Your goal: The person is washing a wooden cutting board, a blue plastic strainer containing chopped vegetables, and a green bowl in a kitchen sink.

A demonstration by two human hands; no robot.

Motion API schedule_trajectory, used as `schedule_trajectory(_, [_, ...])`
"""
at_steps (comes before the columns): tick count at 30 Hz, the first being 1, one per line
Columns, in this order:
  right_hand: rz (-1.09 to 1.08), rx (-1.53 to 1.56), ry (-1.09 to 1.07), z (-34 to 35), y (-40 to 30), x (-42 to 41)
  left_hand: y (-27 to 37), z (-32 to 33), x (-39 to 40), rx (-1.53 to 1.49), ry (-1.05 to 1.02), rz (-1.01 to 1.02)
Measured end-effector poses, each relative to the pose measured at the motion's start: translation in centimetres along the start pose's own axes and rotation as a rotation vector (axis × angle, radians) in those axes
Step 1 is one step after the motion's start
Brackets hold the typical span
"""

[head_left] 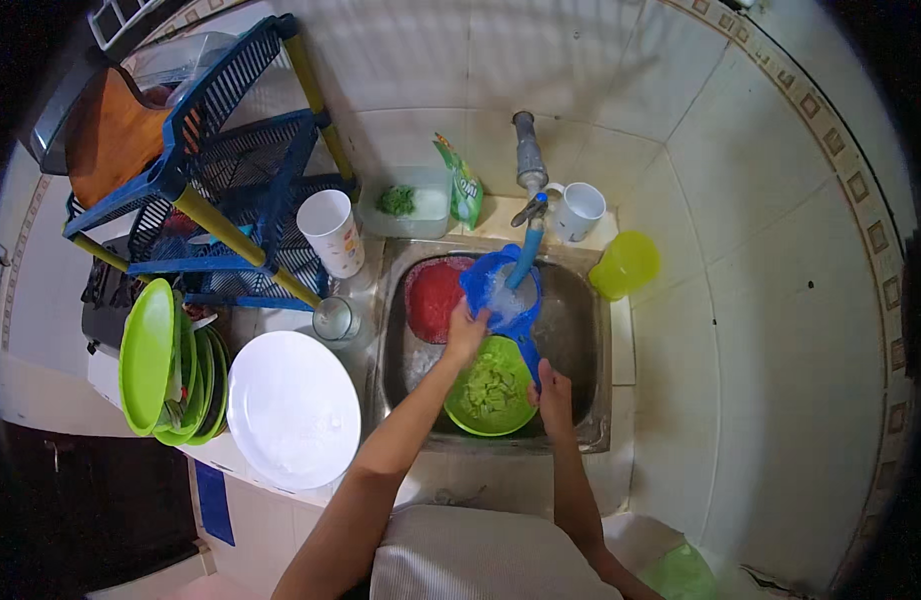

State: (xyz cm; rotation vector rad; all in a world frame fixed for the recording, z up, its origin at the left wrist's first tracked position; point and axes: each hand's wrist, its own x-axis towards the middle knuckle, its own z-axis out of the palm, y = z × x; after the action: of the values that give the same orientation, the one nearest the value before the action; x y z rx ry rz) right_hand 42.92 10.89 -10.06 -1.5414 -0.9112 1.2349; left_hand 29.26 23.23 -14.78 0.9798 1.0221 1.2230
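Under the blue hose [527,255] of the tap [532,202], a blue plastic strainer or scoop [475,279] is held over the steel sink [600,405], with foamy water in its bowl. My left hand [468,330] grips the rim of that bowl on its near left side. Its handle, pointing towards me, is in my right hand [553,394]. Below it in the sink sits a green bowl [498,427] holding cut pale-green vegetable pieces [492,388]. A red bowl or basin [433,300] with suds along its edge lies at the sink's far left.
Left of the sink are a white plate [294,409], a glass [335,319], a patterned cup [331,232], stacked green plates [147,356] and a blue rack [205,266]. Behind stand a clear tub [427,217], a green packet [466,191] and a white mug [579,211]; a yellow-green cup [625,265] is right.
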Motion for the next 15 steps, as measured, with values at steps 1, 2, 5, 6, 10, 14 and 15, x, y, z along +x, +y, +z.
schedule_trajectory(1, [-0.027,-0.006,-0.016,0.0,0.5,0.4,0.2,0.3,-0.2,-0.001,-0.005,-0.002])
schedule_trajectory(2, [-0.026,-0.006,-0.011,0.0,1.0,0.3,0.5,0.6,-0.5,-0.015,-0.006,-0.056])
schedule_trajectory(5, [0.011,0.158,-0.038,1.9,1.5,-0.2,0.8,0.6,-0.4,-0.023,0.037,-0.09])
schedule_trajectory(6, [0.025,0.195,-0.033,2.3,1.5,-0.2,1.5,1.5,-0.7,-0.035,0.083,-0.018])
schedule_trajectory(10, [0.016,0.225,-0.061,2.2,2.5,0.4,3.0,2.9,-2.0,-0.35,0.127,-0.256])
schedule_trajectory(14, [0.052,0.233,-0.108,2.1,2.8,-0.1,4.4,2.5,-2.3,-0.562,-0.118,-0.753])
schedule_trajectory(15, [0.051,0.226,-0.125,2.3,2.4,-0.3,4.8,2.5,-2.1,-0.528,-0.161,-0.805])
